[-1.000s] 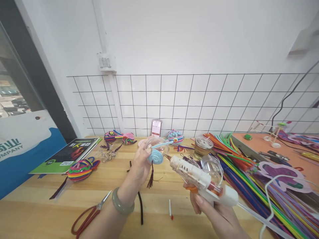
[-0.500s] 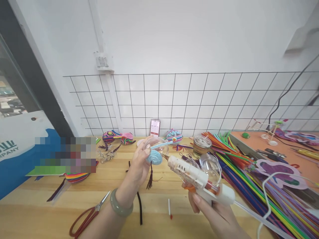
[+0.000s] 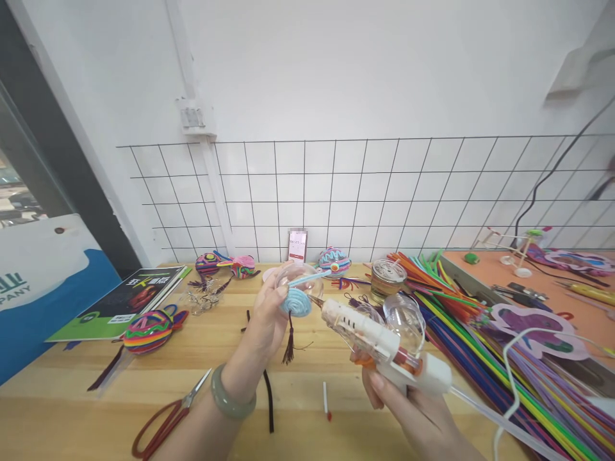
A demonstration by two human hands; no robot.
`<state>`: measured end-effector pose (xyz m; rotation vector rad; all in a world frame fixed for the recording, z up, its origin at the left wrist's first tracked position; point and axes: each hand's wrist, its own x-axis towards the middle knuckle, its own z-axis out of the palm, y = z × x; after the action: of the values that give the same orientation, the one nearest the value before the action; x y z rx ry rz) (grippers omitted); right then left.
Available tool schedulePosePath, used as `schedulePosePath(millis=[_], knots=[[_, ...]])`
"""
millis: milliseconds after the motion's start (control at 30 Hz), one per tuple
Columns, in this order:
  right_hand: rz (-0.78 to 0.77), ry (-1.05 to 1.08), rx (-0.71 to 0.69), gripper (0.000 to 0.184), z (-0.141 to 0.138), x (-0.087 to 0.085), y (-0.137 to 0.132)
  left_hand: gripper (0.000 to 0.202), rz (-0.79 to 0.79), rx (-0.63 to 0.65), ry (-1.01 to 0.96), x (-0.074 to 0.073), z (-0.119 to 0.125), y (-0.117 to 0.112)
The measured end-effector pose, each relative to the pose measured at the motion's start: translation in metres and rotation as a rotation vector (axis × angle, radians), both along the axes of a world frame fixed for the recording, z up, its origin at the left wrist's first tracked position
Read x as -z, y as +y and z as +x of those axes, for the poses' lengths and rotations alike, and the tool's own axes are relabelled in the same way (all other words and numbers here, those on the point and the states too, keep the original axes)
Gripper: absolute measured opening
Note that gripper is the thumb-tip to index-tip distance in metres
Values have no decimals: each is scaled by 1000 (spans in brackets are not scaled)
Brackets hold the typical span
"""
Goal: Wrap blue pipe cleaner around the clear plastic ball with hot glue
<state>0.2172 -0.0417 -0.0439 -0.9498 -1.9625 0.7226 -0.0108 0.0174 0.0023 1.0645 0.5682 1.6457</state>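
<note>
My left hand is closed on a clear plastic ball, its lower part covered by a light blue pipe cleaner coil. From that coil a loose blue end sticks out to the right, and a dark tassel hangs below. A white hot glue gun is gripped in my right hand, fingers around its handle by the orange trigger. Its nozzle points left, close to the coil's right edge; whether they touch I cannot tell. A clear glue stick runs out of the gun's back.
Red-handled scissors lie front left, near a rainbow-striped ball and a book. Coloured pipe cleaners fill the right side, beside a glass jar and a clear half-shell. A phone leans on the wall grid.
Both hands, the ball and the glue gun hold nearly the same position. The whole view has shifted very slightly.
</note>
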Motion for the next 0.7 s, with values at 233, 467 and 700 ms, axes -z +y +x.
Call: schedulePosePath(millis=[233, 467, 700], knots=[[39, -9, 15, 30, 0, 0, 1, 53, 13, 8, 11, -1, 0, -1], [67, -18, 27, 32, 1, -1, 1, 52, 0, 11, -8, -1, 0, -1], [69, -35, 18, 32, 0, -1, 1, 50, 10, 32, -15, -2, 1, -2]])
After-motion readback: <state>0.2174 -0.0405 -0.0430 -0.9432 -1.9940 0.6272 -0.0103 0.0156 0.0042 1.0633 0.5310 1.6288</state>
